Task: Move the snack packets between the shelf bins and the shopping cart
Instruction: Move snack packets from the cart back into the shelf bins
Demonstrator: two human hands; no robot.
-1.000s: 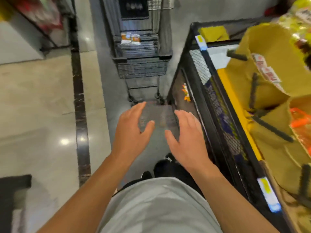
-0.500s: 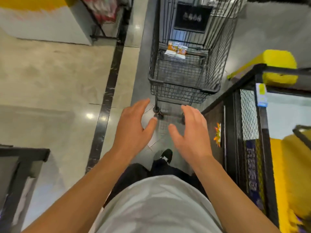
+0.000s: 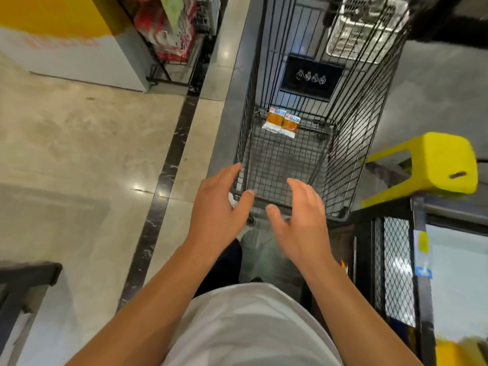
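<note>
While both hands are hovering spread and empty at the near rim of the black wire shopping cart (image 3: 314, 143), the left hand (image 3: 219, 207) and right hand (image 3: 301, 220) are facing two orange-and-white snack packets (image 3: 282, 122) lying side by side on its far floor, straight ahead, roughly equally far from either hand.

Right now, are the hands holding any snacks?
No. The left hand and right hand hold nothing, fingers spread. Two snack packets lie in the shopping cart.

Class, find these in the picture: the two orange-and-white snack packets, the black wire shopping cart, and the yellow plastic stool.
Two orange-and-white snack packets (image 3: 281, 122): head view, where they meet.
Black wire shopping cart (image 3: 361, 122): head view, right side wall.
Yellow plastic stool (image 3: 446, 159): head view, seat top.
</note>
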